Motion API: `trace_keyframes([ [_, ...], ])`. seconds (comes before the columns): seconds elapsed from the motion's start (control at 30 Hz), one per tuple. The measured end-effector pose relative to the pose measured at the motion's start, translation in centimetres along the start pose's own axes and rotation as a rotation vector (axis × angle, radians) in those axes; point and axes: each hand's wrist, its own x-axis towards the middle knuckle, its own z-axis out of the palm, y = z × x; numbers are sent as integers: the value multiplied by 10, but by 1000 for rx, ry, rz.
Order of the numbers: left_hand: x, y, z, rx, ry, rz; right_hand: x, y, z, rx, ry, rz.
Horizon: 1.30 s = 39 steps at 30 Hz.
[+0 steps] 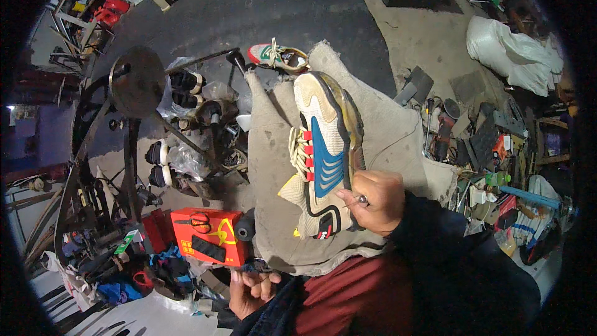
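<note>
A beige sneaker with blue side panels, red lace loops and cream laces lies on its side on a grey cloth over my lap, its toe away from me. My right hand is closed in a fist against the sole edge near the heel. From that fist pokes the rounded metal end of a small tool; the rest of it is hidden. Lower left, my left hand has its fingers curled in, beside an orange-red box. Whatever it may hold cannot be made out.
Scissors and a black flat piece lie on the box, beside a black spool. A second sneaker sits beyond the cloth. An iron wheel stands left; tools, including an angle grinder, and a white sack lie right.
</note>
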Motion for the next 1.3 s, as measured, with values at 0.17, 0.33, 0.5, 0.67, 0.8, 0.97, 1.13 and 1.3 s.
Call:
trace_keyframes([
  [0.17, -15, -8, -17, -80, 18, 21, 0, -3, 5, -24, -32, -16],
  [0.33, -16, -11, -15, -117, 7, 73, -2, -4, -2, 70, 19, -57],
  [0.5, 9, 0, -49, -45, -87, 196, -5, 5, -17, 266, -2, 95],
  [0.67, 45, 38, -149, 57, 270, 221, 6, 31, -44, 567, 124, 340],
  [0.8, 47, 68, -171, 515, 516, 16, 1, 54, -77, 143, 324, 208],
  [0.97, 53, 24, -59, 1012, 74, 579, -31, 35, -64, 279, 59, -22],
  [1.13, 40, -9, 51, 307, -343, 68, -41, 30, -53, 351, -73, -41],
  [1.3, 70, -3, 77, 394, -498, -212, -36, 35, -57, 314, -176, -13],
])
